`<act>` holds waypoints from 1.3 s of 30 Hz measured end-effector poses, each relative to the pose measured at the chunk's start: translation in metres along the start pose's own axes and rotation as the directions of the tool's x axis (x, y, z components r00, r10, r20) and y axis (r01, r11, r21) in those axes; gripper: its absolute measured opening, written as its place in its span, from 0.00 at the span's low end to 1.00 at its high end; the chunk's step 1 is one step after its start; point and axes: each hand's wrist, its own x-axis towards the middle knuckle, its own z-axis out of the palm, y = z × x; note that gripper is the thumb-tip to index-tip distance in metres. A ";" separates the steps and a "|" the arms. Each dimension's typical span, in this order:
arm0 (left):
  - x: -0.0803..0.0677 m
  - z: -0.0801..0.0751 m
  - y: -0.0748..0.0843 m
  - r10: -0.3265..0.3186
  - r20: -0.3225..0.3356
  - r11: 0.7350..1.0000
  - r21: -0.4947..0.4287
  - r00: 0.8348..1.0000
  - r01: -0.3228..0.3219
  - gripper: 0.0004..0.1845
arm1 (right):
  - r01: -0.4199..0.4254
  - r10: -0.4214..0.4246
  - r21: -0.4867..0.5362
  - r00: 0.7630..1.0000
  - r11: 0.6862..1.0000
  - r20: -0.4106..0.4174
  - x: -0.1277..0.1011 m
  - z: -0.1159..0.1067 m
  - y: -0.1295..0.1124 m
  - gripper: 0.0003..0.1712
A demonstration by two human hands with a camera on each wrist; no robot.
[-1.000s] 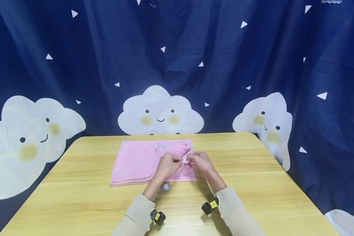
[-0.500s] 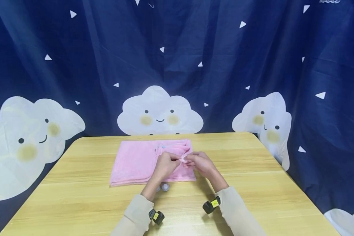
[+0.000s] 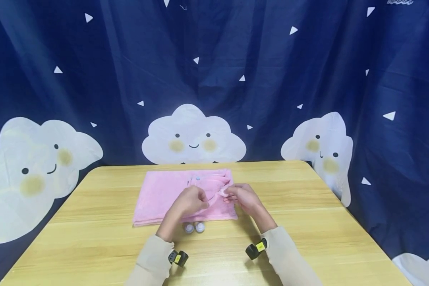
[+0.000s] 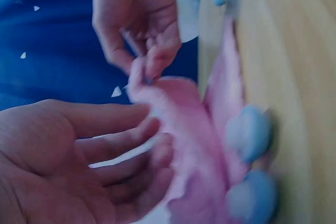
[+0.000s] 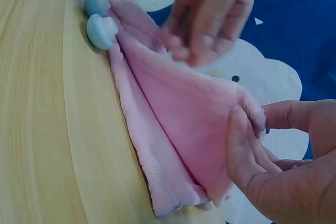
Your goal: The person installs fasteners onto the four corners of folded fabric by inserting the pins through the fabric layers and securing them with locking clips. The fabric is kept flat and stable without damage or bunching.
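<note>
A pink plush towel (image 3: 164,194) lies folded on the wooden table (image 3: 307,222). My right hand (image 3: 226,193) pinches a raised corner of it between thumb and fingers, clearest in the right wrist view (image 5: 247,121). My left hand (image 3: 196,200) hovers just left of that corner with its fingers relaxed and holding nothing; in the left wrist view (image 4: 121,150) the fingertips brush the pink fabric (image 4: 184,129). Two pale blue round knobs (image 3: 194,227) sit at the towel's near edge, between my forearms.
A dark blue curtain with white smiling clouds (image 3: 194,137) hangs behind the table. A small blue dot (image 3: 198,178) shows on the towel's far edge. Bare wood lies left, right and in front of the towel.
My left hand has let go of the towel corner and drawn back to the left, uncovering both blue knobs. The right hand keeps its pinch in place.
</note>
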 end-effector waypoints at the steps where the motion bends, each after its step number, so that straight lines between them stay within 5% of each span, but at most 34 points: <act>1: -0.003 -0.003 0.000 -0.012 0.034 0.999 0.039 0.999 0.011 0.06 | -0.001 0.001 -0.004 1.000 1.000 0.000 0.000 0.000 0.000 0.10; 7: -0.021 -0.019 0.006 -0.158 0.186 0.969 0.220 0.970 0.116 0.08 | 0.008 -0.007 -0.026 1.000 1.000 0.012 0.000 -0.001 0.000 0.11; 12: -0.026 -0.023 0.010 -0.298 0.235 0.925 0.313 0.925 0.218 0.09 | 0.013 -0.013 -0.034 1.000 0.999 0.021 -0.001 -0.001 0.000 0.11; 17: -0.023 -0.020 0.006 -0.348 0.259 0.901 0.360 0.901 0.244 0.11 | 0.019 -0.018 -0.036 0.999 0.999 0.031 -0.002 -0.001 0.000 0.11; 29: -0.019 -0.016 -0.001 -0.287 0.285 0.903 0.399 0.915 0.159 0.12 | 0.013 -0.011 -0.048 0.999 0.999 0.044 -0.001 -0.001 0.000 0.11; 34: -0.020 -0.019 0.002 -0.235 0.231 0.926 0.349 0.944 0.145 0.11 | 0.008 -0.006 -0.046 0.999 0.999 0.047 0.001 -0.002 0.002 0.12; 39: -0.015 -0.019 0.001 -0.168 0.133 0.969 0.202 0.977 0.139 0.05 | -0.003 0.005 -0.049 0.999 0.999 0.049 0.001 -0.002 0.003 0.13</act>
